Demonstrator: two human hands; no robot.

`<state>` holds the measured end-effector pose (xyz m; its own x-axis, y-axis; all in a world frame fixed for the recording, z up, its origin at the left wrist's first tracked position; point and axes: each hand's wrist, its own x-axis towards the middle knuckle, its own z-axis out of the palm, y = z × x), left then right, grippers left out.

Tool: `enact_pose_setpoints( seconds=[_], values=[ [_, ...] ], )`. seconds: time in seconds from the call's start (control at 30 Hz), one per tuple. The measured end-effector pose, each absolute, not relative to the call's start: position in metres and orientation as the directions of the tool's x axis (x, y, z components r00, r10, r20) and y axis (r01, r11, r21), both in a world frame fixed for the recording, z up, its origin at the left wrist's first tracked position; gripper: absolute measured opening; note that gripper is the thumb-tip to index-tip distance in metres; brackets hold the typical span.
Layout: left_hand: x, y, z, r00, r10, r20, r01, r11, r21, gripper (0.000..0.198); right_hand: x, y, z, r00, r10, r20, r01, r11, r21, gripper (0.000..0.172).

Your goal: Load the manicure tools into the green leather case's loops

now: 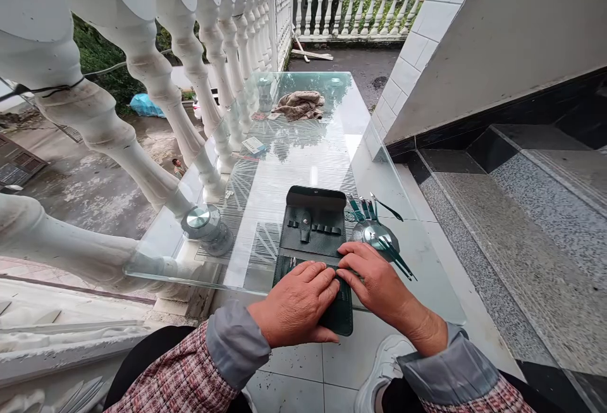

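A dark green manicure case (310, 245) lies unfolded at the near edge of the glass table, its lower flap reaching past the edge. Its upper half has a row of elastic loops and a small snap strap (305, 226). Across the lower half rests my left hand (303, 296), fingers stretched out flat, with small metal tool tips (293, 262) showing above it. At the case's right side, my right hand (374, 277) has thumb and fingers pinched together; whatever they hold is hidden. Green-handled tools (367, 209) and tweezers (396, 256) lie just beyond my right hand.
The glass table (303, 160) stands on round metal-capped supports (202, 220). A brown cloth (300, 106) and a small card box (254, 145) lie farther back. White balusters (156, 81) run along the left; granite stairs (502, 210) rise at right. A person is below, beyond the railing.
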<state>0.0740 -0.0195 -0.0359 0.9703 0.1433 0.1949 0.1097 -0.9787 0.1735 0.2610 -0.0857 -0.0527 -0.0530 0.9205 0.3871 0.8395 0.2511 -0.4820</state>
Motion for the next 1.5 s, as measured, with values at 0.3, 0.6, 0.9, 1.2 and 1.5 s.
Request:
enact_pose_setpoints(
  seconds=[0.3,0.6,0.9,1.2,1.5],
  values=[
    [0.073,-0.019,-0.039,0.960,0.162,0.228,0.110,-0.968,0.228,0.075,0.307,-0.100,-0.032,0.396,0.819,0.416,0.802,-0.087,-0.592,0.024],
    [0.063,0.003,-0.025,0.837,0.329,0.438,0.170,-0.916,0.362,0.034,0.353,-0.122,-0.042,0.541,0.787,0.298,0.806,-0.383,-0.452,0.028],
    [0.061,0.017,-0.034,0.812,0.396,0.429,0.286,-0.910,0.299,0.020,0.329,-0.108,-0.048,0.367,0.898,0.244,0.911,-0.295,-0.287,0.017],
    [0.060,0.019,-0.037,0.797,0.441,0.412,0.322,-0.888,0.327,0.020,0.325,-0.103,-0.044,0.451,0.885,0.113,0.879,-0.419,-0.225,0.015],
    [0.060,0.018,-0.045,0.800,0.429,0.420,0.336,-0.900,0.279,0.018,0.320,-0.101,-0.042,0.489,0.870,0.068,0.863,-0.471,-0.183,0.016]
  ],
)
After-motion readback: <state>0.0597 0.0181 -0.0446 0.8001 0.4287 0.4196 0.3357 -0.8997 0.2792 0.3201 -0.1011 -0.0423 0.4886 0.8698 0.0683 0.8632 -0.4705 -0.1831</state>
